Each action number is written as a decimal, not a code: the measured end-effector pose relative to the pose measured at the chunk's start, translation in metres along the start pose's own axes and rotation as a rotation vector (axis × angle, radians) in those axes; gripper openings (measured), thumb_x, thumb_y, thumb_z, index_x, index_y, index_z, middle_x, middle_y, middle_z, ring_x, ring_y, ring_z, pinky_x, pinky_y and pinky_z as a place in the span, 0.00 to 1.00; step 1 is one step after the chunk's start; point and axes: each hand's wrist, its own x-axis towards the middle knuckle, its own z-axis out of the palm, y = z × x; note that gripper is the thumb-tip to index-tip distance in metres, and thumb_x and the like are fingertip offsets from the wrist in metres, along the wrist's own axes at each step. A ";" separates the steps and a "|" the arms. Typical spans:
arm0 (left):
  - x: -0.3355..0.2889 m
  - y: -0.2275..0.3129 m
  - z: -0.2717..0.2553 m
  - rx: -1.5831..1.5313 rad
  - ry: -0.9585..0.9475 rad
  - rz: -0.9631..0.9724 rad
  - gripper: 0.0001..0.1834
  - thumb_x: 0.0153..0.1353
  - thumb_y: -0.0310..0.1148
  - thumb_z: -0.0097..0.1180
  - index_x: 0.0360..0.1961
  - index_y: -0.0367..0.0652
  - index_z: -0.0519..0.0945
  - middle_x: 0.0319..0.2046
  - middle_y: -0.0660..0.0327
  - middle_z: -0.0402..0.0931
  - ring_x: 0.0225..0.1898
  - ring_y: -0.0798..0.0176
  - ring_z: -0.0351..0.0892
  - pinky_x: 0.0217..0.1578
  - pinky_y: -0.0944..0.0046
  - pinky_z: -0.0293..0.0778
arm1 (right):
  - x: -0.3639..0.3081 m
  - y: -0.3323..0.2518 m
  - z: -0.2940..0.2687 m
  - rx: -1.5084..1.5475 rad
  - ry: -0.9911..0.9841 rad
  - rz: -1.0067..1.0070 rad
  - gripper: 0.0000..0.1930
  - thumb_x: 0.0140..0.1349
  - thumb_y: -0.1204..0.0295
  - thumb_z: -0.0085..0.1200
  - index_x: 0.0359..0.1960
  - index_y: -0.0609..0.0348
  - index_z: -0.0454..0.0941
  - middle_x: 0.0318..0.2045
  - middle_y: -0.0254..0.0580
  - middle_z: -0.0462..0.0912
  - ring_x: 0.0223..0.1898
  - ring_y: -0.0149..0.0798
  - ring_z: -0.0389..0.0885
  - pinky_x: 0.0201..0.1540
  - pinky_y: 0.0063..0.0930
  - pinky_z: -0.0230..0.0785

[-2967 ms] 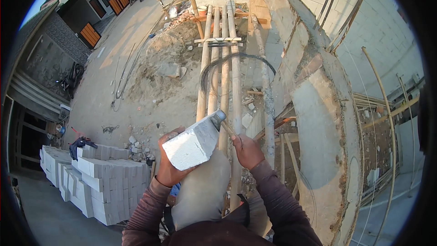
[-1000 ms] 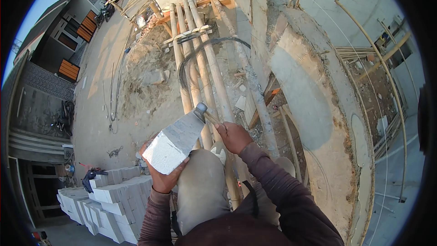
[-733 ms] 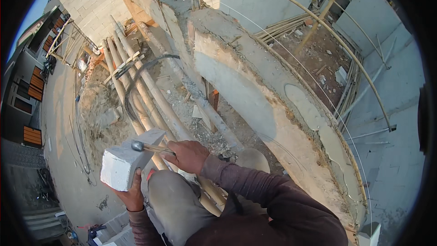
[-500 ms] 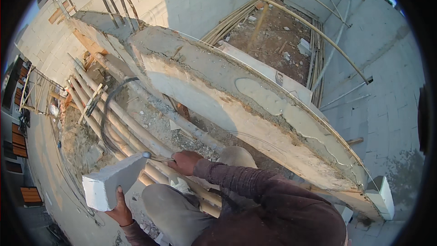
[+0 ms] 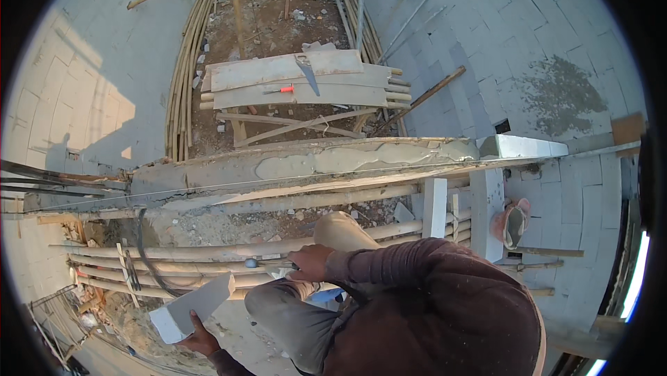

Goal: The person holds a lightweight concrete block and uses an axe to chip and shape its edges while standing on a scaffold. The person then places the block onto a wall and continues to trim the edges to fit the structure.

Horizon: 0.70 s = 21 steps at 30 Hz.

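Note:
My left hand (image 5: 198, 338) grips a white, brick-shaped lightweight block (image 5: 191, 310) from below, tilted over the ground at lower left. In front of my bent knees, my right hand (image 5: 310, 263) is closed round a thin-shafted tool with a rounded grey head (image 5: 251, 263); its exact kind is not clear. The tool's head is apart from the block. Ahead of me runs a long wall top (image 5: 201, 174), with a smooth layer of wet mortar (image 5: 361, 158) along its middle and right. A thin string stretches along it. A white block (image 5: 531, 146) lies at the wall's right end.
Bamboo poles (image 5: 208, 251) lie across the ground before me. Upright white blocks (image 5: 435, 208) and a mortar-stained bucket (image 5: 511, 223) stand at right. Beyond the wall, a board bench (image 5: 229, 77) carries a handsaw (image 5: 306, 74) and a red-handled tool (image 5: 283, 90). Dark rods (image 5: 62, 178) jut out at far left.
My view has swung to the right, bringing the bench, the saw and the bucket into sight. The tool's head, near the block's edge before, is now apart from it. Both hands keep their hold.

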 end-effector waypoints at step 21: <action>0.072 0.475 -0.061 0.166 -1.328 0.325 0.42 0.51 0.54 0.72 0.57 0.32 0.75 0.49 0.50 0.79 0.49 0.50 0.78 0.51 0.53 0.73 | -0.214 -0.235 -0.177 0.875 0.425 -0.641 0.48 0.32 0.50 0.81 0.53 0.64 0.70 0.46 0.48 0.79 0.48 0.48 0.80 0.49 0.38 0.71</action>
